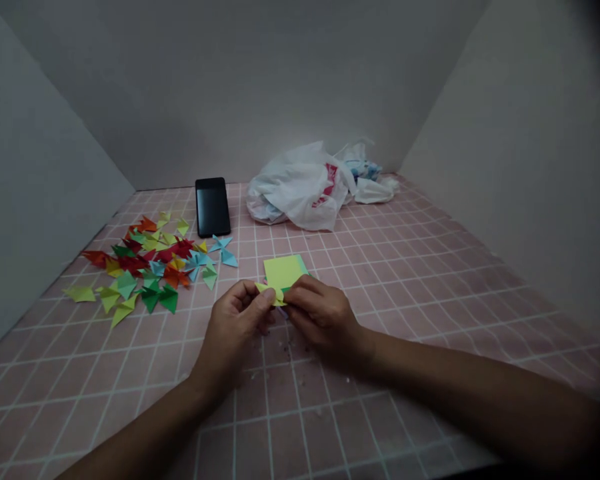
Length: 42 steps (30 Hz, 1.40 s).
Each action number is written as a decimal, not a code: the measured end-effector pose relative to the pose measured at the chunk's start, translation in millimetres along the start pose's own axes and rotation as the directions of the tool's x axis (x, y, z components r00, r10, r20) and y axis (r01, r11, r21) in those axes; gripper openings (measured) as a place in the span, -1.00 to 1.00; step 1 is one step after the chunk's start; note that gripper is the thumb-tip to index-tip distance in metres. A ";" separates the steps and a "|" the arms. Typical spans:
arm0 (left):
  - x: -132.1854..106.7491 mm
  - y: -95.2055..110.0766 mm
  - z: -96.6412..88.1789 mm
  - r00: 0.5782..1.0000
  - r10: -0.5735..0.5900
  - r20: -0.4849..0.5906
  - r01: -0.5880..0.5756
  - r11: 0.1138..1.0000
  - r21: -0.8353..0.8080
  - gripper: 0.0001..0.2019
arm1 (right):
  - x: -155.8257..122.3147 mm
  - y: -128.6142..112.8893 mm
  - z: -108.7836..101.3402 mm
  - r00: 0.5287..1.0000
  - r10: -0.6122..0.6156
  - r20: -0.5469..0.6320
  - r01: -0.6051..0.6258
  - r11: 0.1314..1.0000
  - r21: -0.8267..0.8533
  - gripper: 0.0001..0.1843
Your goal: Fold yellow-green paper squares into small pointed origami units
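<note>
Between my two hands is a small folded piece of yellow paper (279, 295). My left hand (239, 315) pinches its left end, with the thumb on top. The fingers of my right hand (325, 313) are closed on its right end, and they cover part of it. Just beyond the hands lies a stack of square paper sheets (284, 269), yellow on top, with green and pale blue edges showing. Many folded paper pieces (150, 293), winged like small birds or butterflies, lie in a loose pile at the left, in red, orange, yellow, green and blue.
A black phone (213, 207) lies behind the folded pieces. White plastic bags (300, 187), one with red print, are heaped near the back wall. A pink checked cloth (145, 400) covers the table. Pale walls (520, 167) rise at the back and both sides.
</note>
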State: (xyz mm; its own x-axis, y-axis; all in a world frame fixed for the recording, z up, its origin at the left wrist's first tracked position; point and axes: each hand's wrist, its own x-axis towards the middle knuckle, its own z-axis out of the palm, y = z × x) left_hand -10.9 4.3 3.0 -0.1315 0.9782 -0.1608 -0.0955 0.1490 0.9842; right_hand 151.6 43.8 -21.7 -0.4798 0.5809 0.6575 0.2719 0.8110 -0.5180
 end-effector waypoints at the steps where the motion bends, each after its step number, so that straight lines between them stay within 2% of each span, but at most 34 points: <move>1: 0.1 -0.6 -0.2 1.000 -0.019 0.003 0.019 1.000 -0.013 -0.75 | 0.0 0.0 -0.6 1.000 -0.027 -0.003 0.027 0.999 -0.021 -0.87; 6: 1.4 -3.2 2.7 0.990 -0.137 0.024 0.139 0.972 -0.191 -0.73 | 1.2 0.5 -1.6 0.996 -0.076 -0.049 0.074 0.996 -0.050 -0.87; 10: 0.9 -2.1 6.0 0.989 -0.135 0.053 0.145 0.923 -0.355 -0.73 | 2.7 1.9 -1.9 0.991 -0.092 -0.097 0.090 0.996 -0.016 -0.83; 13: -1.0 -1.3 5.3 0.996 -0.078 0.049 0.090 0.934 -0.346 -0.77 | 3.5 2.7 -2.6 0.987 -0.107 -0.124 0.109 0.994 0.006 -0.80; 14: -1.8 -1.2 4.5 0.998 -0.032 0.046 0.045 0.952 -0.304 -0.80 | 3.7 2.8 -2.9 0.985 -0.105 -0.136 0.109 0.994 0.020 -0.79; 16: -3.1 -1.2 2.3 0.992 0.122 0.027 -0.116 0.979 -0.169 -0.89 | 3.9 2.1 -3.6 0.984 -0.089 -0.154 0.101 0.992 0.072 -0.76; 18: -3.7 -1.1 -0.7 0.942 0.336 0.003 -0.336 0.942 0.005 -0.97 | 4.0 0.3 -4.3 0.987 -0.042 -0.153 0.066 0.986 0.151 -0.76; 21: -2.8 -1.0 -5.7 0.792 0.610 0.025 -0.594 0.760 0.264 -0.92 | 5.1 -3.4 -4.5 0.982 0.164 -0.088 -0.122 0.924 0.364 -0.85; 22: -2.1 -1.0 -7.2 0.740 0.670 0.055 -0.646 0.686 0.335 -0.89 | 5.8 -4.5 -4.1 0.964 0.261 -0.041 -0.213 0.860 0.464 -0.90; 24: -0.5 -0.9 -9.6 0.651 0.748 0.130 -0.716 0.548 0.434 -0.86 | 7.9 -5.7 -2.8 0.910 0.405 0.088 -0.352 0.645 0.678 -0.94; 26: 0.7 -1.1 -10.9 0.600 0.776 0.194 -0.745 0.453 0.490 -0.85 | 10.2 -6.0 -1.4 0.865 0.471 0.171 -0.417 0.486 0.768 -0.88; 28: 1.0 -1.6 -11.3 0.599 0.768 0.225 -0.739 0.422 0.525 -0.85 | 12.0 -5.9 -0.7 0.845 0.502 0.186 -0.429 0.429 0.795 -0.85; 32: -0.8 -2.6 -11.1 0.646 0.736 0.204 -0.701 0.465 0.541 -0.84 | 13.0 -6.4 -1.2 0.835 0.521 0.179 -0.424 0.400 0.812 -0.84; 34: -2.0 -2.3 -11.2 0.645 0.736 0.204 -0.706 0.472 0.529 -0.83 | 12.6 -6.8 -1.5 0.836 0.513 0.195 -0.427 0.385 0.818 -0.85; 36: -2.6 -1.3 -11.7 0.618 0.752 0.230 -0.728 0.438 0.527 -0.83 | 12.0 -7.1 -1.7 0.839 0.499 0.216 -0.434 0.376 0.819 -0.86; 39: -2.4 1.2 -12.9 0.546 0.793 0.269 -0.765 0.342 0.546 -0.80 | 11.2 -7.6 -2.7 0.851 0.475 0.226 -0.432 0.385 0.816 -0.87; 42: -1.4 3.8 -13.4 0.509 0.802 0.314 -0.775 0.267 0.572 -0.79 | 11.2 -8.3 -4.5 0.854 0.469 0.227 -0.434 0.400 0.807 -0.82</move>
State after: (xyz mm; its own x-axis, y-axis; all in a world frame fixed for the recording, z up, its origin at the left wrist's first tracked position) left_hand -24.3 1.6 5.9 0.1668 0.6624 0.7303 0.6412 -0.6355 0.4301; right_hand 147.7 43.9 -7.6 -0.4715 0.8601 0.1946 -0.3562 0.0162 -0.9343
